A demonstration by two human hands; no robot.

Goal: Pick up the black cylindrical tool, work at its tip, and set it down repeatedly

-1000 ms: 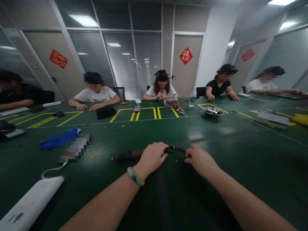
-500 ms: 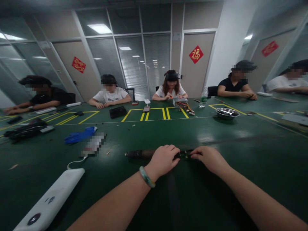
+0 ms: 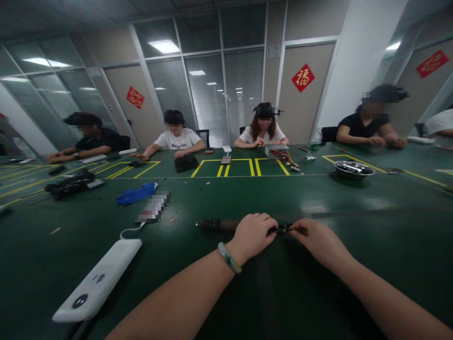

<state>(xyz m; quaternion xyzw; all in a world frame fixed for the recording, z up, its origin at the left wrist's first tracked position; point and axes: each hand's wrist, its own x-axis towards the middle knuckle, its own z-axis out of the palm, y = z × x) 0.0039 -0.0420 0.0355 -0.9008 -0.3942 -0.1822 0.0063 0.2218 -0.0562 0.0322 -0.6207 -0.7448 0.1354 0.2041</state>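
A dark cylindrical tool (image 3: 226,225) with a metal tip at its left end lies sideways on the green table (image 3: 198,264). My left hand (image 3: 254,234), with a green bangle (image 3: 229,258) at the wrist, is wrapped over its right part. Just past that hand, a small dark piece (image 3: 283,228) with bright spots shows at the tool's right end. The fingertips of my right hand (image 3: 314,236) pinch the outer end of this piece. Its exact shape is too small and dim to tell.
A white power bank (image 3: 102,278) is cabled to a phone (image 3: 154,207) on the left, near blue gloves (image 3: 136,194). Farther off are a metal bowl (image 3: 354,175), a bottle (image 3: 314,144), a wired metal box (image 3: 276,152) and several seated people.
The view has turned a little left, so the scene sits farther right. Both hands keep their hold. One person across the table has spread their hands apart.
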